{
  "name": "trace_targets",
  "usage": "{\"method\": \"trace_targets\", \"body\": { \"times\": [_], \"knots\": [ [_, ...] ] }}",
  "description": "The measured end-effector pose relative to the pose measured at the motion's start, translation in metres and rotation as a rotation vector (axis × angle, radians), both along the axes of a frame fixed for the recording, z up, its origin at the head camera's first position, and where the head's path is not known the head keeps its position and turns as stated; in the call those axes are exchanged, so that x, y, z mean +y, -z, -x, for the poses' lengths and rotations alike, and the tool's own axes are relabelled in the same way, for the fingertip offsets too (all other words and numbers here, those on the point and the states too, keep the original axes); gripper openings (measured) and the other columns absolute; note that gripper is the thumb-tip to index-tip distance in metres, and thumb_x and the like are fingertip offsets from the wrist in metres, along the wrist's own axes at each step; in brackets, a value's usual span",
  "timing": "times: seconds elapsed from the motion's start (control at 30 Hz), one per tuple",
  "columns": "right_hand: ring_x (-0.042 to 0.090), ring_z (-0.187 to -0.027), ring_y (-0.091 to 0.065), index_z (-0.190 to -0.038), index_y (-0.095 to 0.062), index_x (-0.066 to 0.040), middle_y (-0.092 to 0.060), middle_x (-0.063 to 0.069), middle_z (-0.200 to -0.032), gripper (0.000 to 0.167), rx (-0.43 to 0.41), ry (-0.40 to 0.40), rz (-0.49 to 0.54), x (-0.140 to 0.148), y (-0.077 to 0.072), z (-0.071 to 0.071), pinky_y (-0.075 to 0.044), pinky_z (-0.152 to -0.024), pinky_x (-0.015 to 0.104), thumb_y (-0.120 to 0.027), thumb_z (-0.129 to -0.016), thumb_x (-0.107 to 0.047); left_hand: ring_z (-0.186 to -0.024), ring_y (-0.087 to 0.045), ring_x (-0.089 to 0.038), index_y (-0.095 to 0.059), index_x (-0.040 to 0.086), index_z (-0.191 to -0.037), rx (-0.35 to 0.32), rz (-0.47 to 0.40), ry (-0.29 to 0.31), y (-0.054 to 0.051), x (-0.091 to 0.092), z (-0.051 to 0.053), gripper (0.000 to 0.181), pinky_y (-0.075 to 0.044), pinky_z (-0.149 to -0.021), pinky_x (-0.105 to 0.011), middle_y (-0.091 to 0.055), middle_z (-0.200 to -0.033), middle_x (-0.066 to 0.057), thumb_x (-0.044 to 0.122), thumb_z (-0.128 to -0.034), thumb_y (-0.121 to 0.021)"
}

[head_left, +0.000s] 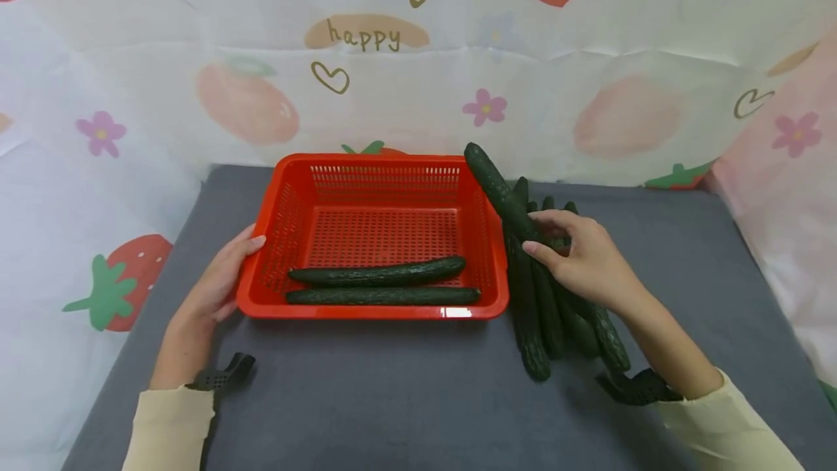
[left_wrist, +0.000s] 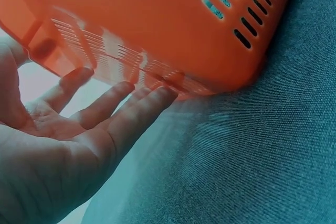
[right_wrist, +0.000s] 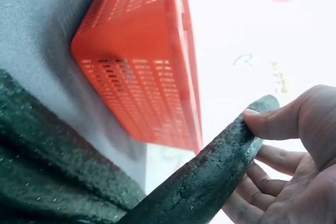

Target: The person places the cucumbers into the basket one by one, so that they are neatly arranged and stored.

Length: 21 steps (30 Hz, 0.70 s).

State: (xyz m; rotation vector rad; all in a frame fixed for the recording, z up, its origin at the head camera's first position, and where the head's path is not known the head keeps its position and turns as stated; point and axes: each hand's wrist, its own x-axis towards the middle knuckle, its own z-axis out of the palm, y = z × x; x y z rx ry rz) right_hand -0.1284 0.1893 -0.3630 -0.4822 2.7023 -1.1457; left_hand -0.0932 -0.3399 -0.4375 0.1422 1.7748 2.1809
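A red plastic basket [head_left: 386,310] with slotted walls stands on the grey cloth. Two dark green cucumbers lie side by side near its front wall, a rear one [head_left: 379,273] and a front one [head_left: 382,296]. My left hand [head_left: 216,278] holds the basket's left side, thumb over the rim and fingers along the outer wall [left_wrist: 105,51]. Between thumb and fingers, my right hand [head_left: 591,260] pinches another cucumber [head_left: 498,191], tilted, its far end raised by the basket's right rim. Beneath that hand lies a pile of several cucumbers [head_left: 523,304], partly hidden by it.
Grey cloth [head_left: 366,391] covers the table. Behind it hangs a white sheet [head_left: 405,100] printed with fruit, flowers and hearts. The cucumber pile lies close against the basket's right side. Black straps [head_left: 637,387] sit on both wrists.
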Motion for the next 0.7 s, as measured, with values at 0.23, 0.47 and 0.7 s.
{"method": "trace_targets", "body": {
  "times": [0.23, 0.47, 0.7],
  "knots": [
    [0.031, -0.102, -0.066, -0.145, -0.062, -0.006, -0.072, 0.018, -0.130, 0.046, 0.053, -0.057, -0.005, -0.020, -0.008, 0.007, -0.055, -0.079, 0.042, -0.070, -0.103, -0.024, -0.100, -0.077, -0.009, -0.040, 0.023, -0.157, -0.002, -0.006, -0.002, -0.001, 0.000, -0.001, 0.042, -0.064, -0.087, -0.025, -0.074, -0.123, 0.006, 0.023, -0.1154, -0.037],
    [0.024, -0.090, -0.067, -0.141, -0.063, -0.005, -0.076, 0.016, -0.119, 0.042, 0.032, -0.114, 0.023, -0.035, -0.009, 0.014, -0.049, -0.069, 0.035, -0.070, -0.103, -0.020, -0.101, -0.078, -0.010, -0.037, 0.020, -0.160, 0.021, -0.003, 0.022, 0.000, 0.003, 0.002, 0.044, -0.064, -0.088, -0.026, -0.073, -0.125, 0.005, 0.021, -0.1155, -0.036],
    [0.023, -0.076, -0.058, -0.141, -0.065, -0.008, -0.075, 0.013, -0.116, 0.042, 0.061, -0.163, 0.028, -0.055, -0.008, 0.022, -0.043, -0.059, 0.033, -0.072, -0.101, -0.016, -0.105, -0.077, -0.010, -0.035, 0.018, -0.159, 0.019, -0.018, 0.013, 0.001, 0.002, 0.000, 0.043, -0.064, -0.089, -0.029, -0.072, -0.125, 0.004, 0.021, -0.1158, -0.035]
  ]
}}
